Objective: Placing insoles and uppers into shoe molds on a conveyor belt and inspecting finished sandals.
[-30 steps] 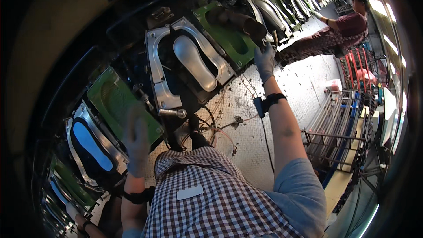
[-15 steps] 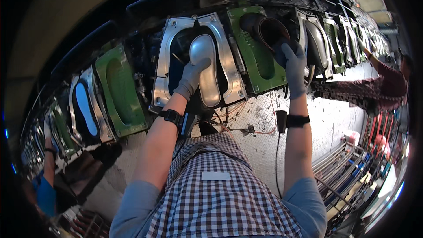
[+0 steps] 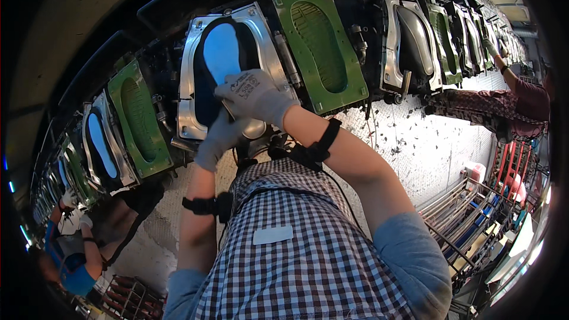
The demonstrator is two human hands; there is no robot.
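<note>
In front of me a dark shoe upper with a pale bluish underside (image 3: 222,50) lies sole-up over a metal last, inside an open silver mould frame (image 3: 188,89). The rounded heel of the last (image 3: 255,129) shows bare below my hands. My right hand (image 3: 255,95), in a light grey glove, is closed on the upper near its heel end. Just below it, my gloved left hand (image 3: 219,141) is curled at the upper's heel edge, its fingertips partly hidden. Right of the frame stands a green sole mould (image 3: 355,86) with a ridged, sole-shaped cavity.
More mould pairs run along the machine both ways, including a green mould (image 3: 131,115) at left and a silver last (image 3: 415,38) at right. Co-workers (image 3: 83,261) (image 3: 527,104) stand on either side. A metal rack (image 3: 456,219) is at lower right.
My right hand has brought the shoe upper left from over the green mould onto the last. My left hand has slid down to the heel end. The moulds sit further left in view.
</note>
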